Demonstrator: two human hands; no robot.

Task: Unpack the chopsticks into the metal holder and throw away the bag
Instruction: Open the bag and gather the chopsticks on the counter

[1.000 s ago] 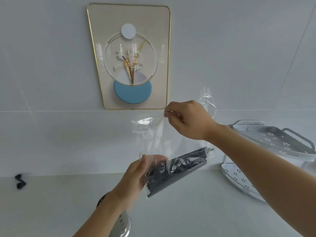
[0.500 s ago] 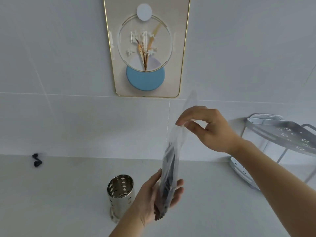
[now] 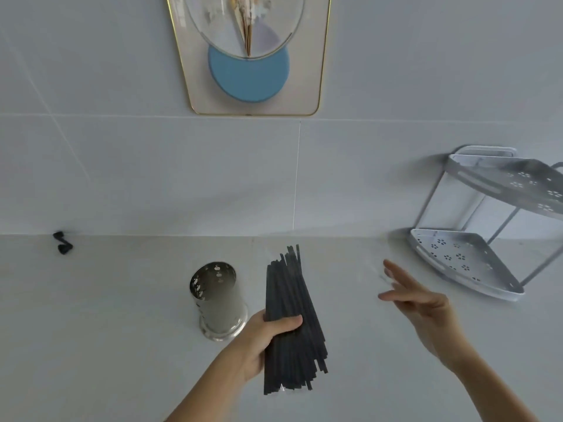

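The left hand [image 3: 262,339] grips the dark chopsticks [image 3: 289,318] mid-bundle, ends fanning above and below, beside the metal holder [image 3: 217,300], while the right hand [image 3: 417,303] hangs spread, holding nothing.

Two bare forearms, no sleeves; left hand [image 3: 259,345], right hand [image 3: 426,309] ungloved, no jewellery visible.

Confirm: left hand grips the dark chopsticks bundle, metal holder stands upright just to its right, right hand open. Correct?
One error. In the head view the metal holder stands upright to the left of the chopsticks bundle, not to its right. The rest holds: the left hand grips the bundle and the right hand is open, fingers spread.
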